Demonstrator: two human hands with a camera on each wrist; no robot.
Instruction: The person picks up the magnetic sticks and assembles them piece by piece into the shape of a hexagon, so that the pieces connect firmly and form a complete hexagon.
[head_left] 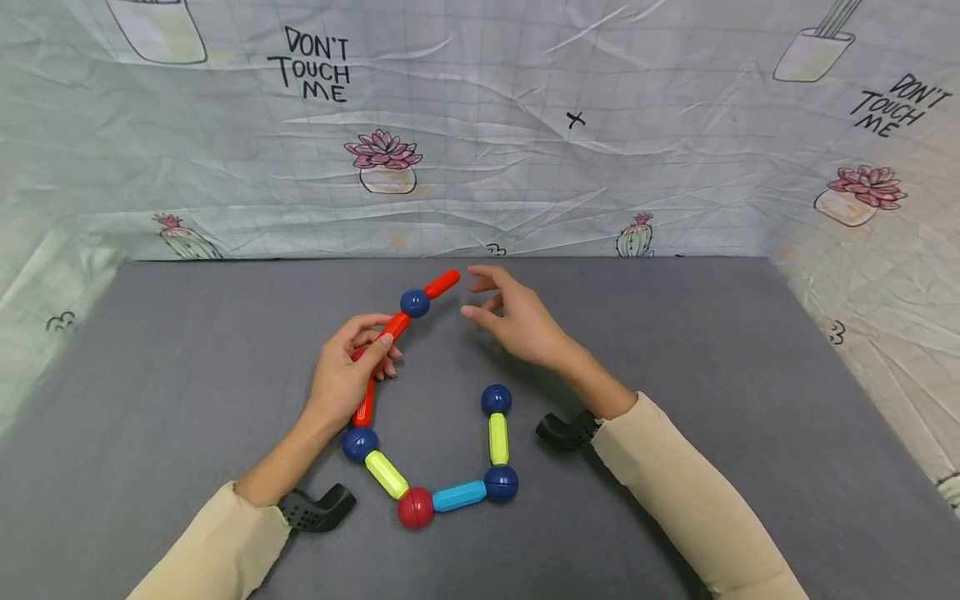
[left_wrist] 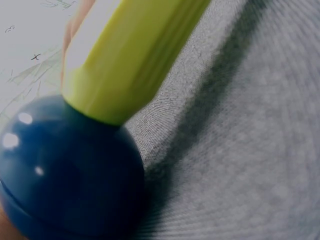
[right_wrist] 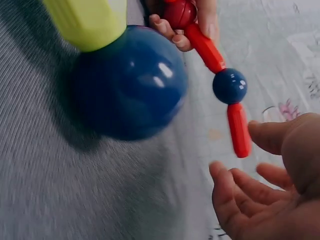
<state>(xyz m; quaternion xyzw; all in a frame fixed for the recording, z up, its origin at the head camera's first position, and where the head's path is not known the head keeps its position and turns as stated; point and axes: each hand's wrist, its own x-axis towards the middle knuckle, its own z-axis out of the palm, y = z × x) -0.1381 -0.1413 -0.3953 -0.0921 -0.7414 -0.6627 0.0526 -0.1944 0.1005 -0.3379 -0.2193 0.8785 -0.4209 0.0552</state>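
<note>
My left hand (head_left: 345, 375) pinches a red magnetic rod (head_left: 395, 327) beside a red ball (right_wrist: 180, 13), which its fingers partly hide in the head view. Beyond the rod come a blue ball (head_left: 415, 303) and a second red rod (head_left: 442, 284) with a free end. Just right of that end is my right hand (head_left: 525, 321), fingers relaxed and apart, holding nothing. From the left hand downward the chain runs through a third red rod (head_left: 364, 403), a blue ball (head_left: 360, 445) and a yellow rod (head_left: 386, 474) to a red ball (head_left: 416, 507).
The chain continues on the grey table (head_left: 637, 533) with a light blue rod (head_left: 459, 496), a blue ball (head_left: 501, 483), a yellow rod (head_left: 498, 439) and an end blue ball (head_left: 496, 399). Behind the table hangs a printed cloth (head_left: 487, 183).
</note>
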